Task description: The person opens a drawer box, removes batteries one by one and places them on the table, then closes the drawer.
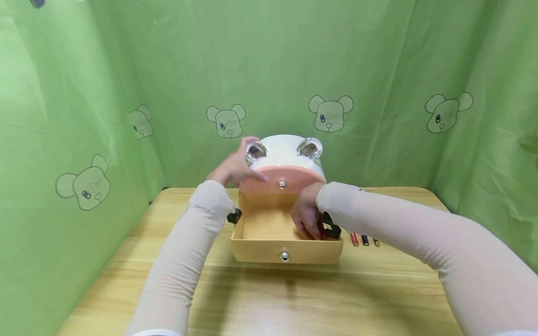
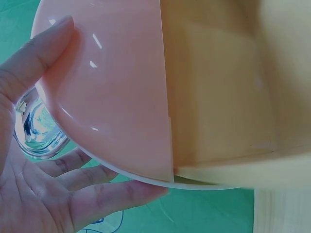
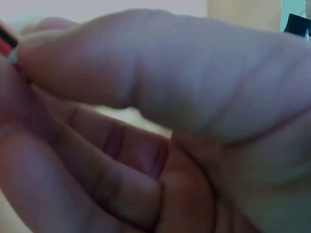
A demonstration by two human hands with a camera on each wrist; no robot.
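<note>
A white storage box (image 1: 282, 150) with silvery ears stands on the table. Its pink upper drawer front (image 1: 296, 175) is closed, and the yellow lower drawer (image 1: 258, 251) is pulled out. My left hand (image 1: 233, 167) holds the box by its left side, thumb on the pink front and fingers along the outer edge in the left wrist view. Reaching into the right part of the yellow drawer is my right hand (image 1: 307, 212). Between its thumb and fingertips it pinches a red-and-black battery (image 3: 7, 44), mostly covered by the fingers.
To the right of the drawer, a red battery (image 1: 354, 239), a blue one (image 1: 364, 240) and a gold one (image 1: 376, 242) lie in a row on the wooden table (image 1: 269, 298). Green curtains (image 1: 269, 65) with bear prints enclose the back and sides.
</note>
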